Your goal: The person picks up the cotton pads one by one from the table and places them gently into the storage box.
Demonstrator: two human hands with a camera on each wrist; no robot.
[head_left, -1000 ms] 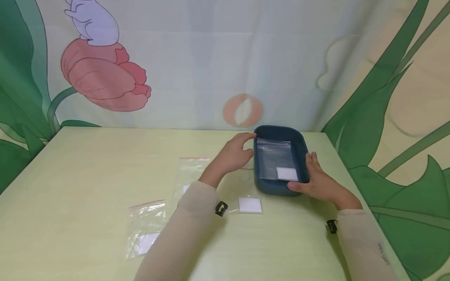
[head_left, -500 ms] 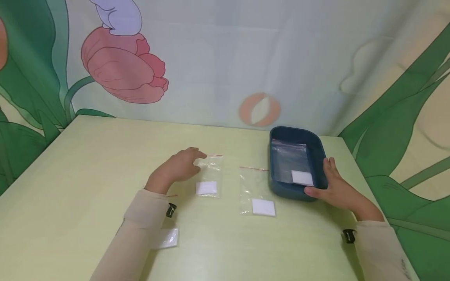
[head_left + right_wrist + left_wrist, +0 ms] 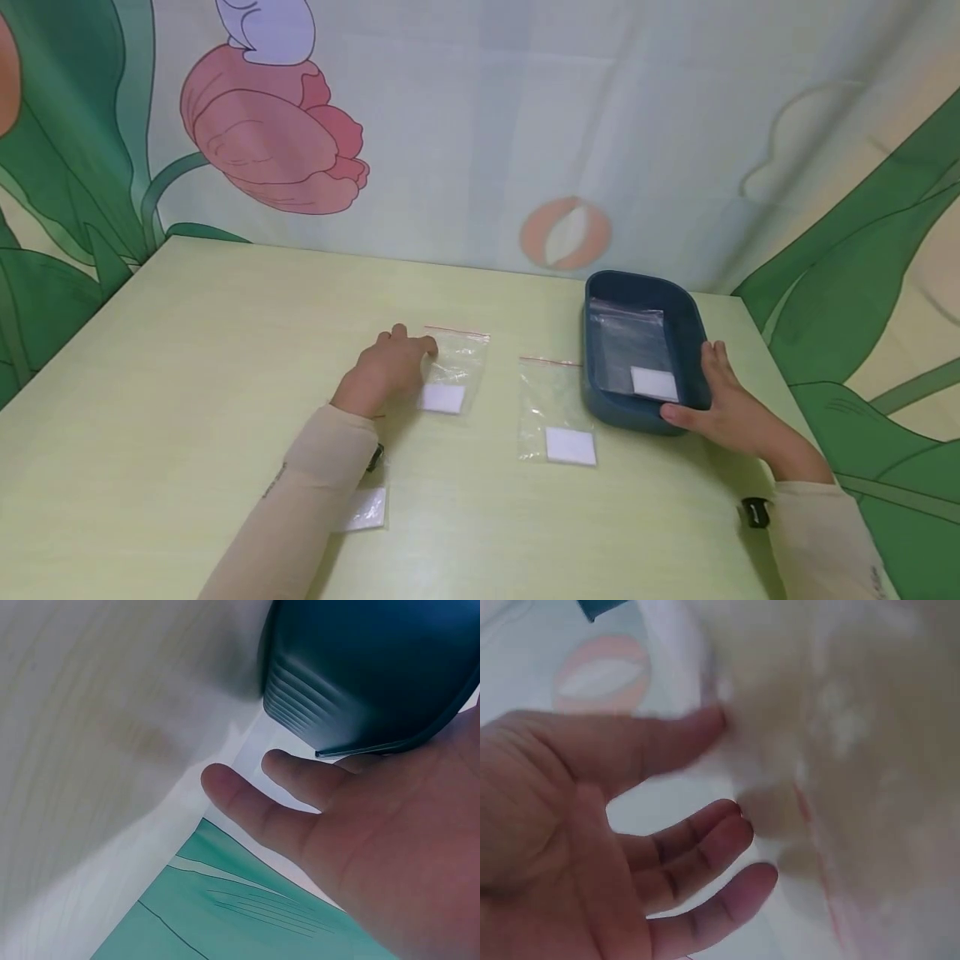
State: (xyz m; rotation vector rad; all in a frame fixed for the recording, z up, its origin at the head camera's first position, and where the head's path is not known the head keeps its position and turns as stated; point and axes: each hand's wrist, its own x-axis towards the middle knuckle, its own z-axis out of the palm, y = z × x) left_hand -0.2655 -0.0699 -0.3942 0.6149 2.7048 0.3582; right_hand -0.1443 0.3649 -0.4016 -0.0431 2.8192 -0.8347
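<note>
My left hand [image 3: 386, 371] is at the left side of a clear zip bag [image 3: 462, 357] with a red seal line and a white card in its lower part. In the left wrist view, the thumb [image 3: 667, 739] and fingers stand apart beside the blurred bag; contact is hard to tell. My right hand [image 3: 738, 425] rests against the near right corner of a dark blue box [image 3: 630, 418], thumb at the front rim, other fingers straight along its side. Inside the box lies another clear bag [image 3: 628, 342] with a white card.
A clear bag [image 3: 547, 400] with a white card lies just left of the box, partly hidden by it. Nearer, another bag's white card [image 3: 367, 508] shows beside the left sleeve. A printed curtain [image 3: 450, 142] hangs behind the pale table [image 3: 480, 533].
My left hand has moved left from the box's left rim to the bag on the table. The right hand stays at the box. The head view has shifted a little.
</note>
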